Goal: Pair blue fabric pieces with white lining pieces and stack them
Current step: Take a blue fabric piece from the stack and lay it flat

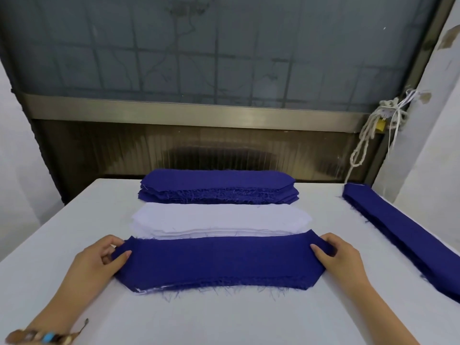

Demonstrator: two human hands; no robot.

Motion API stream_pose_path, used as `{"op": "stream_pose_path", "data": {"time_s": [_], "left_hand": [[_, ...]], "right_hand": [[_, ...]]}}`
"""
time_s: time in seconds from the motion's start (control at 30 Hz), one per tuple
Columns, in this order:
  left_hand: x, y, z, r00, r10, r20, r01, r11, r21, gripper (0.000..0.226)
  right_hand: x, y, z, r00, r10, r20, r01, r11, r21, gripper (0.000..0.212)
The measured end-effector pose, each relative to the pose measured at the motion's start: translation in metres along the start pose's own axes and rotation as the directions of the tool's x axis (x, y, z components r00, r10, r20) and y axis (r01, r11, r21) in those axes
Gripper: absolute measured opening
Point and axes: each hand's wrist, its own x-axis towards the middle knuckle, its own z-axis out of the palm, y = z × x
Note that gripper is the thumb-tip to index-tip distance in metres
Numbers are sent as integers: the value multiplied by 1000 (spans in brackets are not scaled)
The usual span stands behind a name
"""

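A beaded bracelet (42,336) is sitting on the left wrist at the near left of the white surface (224,319); both forearms are reaching forward over the near edge.

The left hand (99,257) is gripping the left end of the blue fabric piece (219,262), thumb lying on top and fingers curling round the cloth's edge; the right hand (341,257) is gripping the right end the same way, thumb on top, fingers wrapping the tip. The blue fabric piece is lying flat across the middle of the surface, its frayed long edge facing the near edge; a thin sliver of a white lining piece (149,290) is peeking out from under its near left corner.

Just behind it, touching its far edge, a white lining stack (219,219) is lying parallel; behind that, close to the far edge, a thick blue stack (219,185) is resting with ragged threads showing along its side.

Along the right edge, well apart from these, a pile of long blue strips (403,235) is running from the far right corner towards the near side.

Beyond the surface, a pale rope (361,145) and a brass padlock (380,125) are hanging at the right of a frosted window (199,58).
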Motion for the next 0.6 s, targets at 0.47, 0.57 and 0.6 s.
{"op": "stream_pose_path", "data": {"time_s": [0.47, 0.57, 0.6], "left_hand": [[6, -11, 3, 987, 102, -126, -97, 994, 45, 25], [9, -17, 5, 985, 92, -143, -81, 993, 84, 20], [9, -18, 6, 985, 89, -148, -76, 993, 92, 20]], "right_hand": [[2, 6, 4, 996, 51, -74, -48, 998, 33, 18], [1, 6, 5, 993, 68, -96, -65, 997, 40, 18], [0, 6, 5, 992, 70, -103, -65, 997, 46, 18]]}}
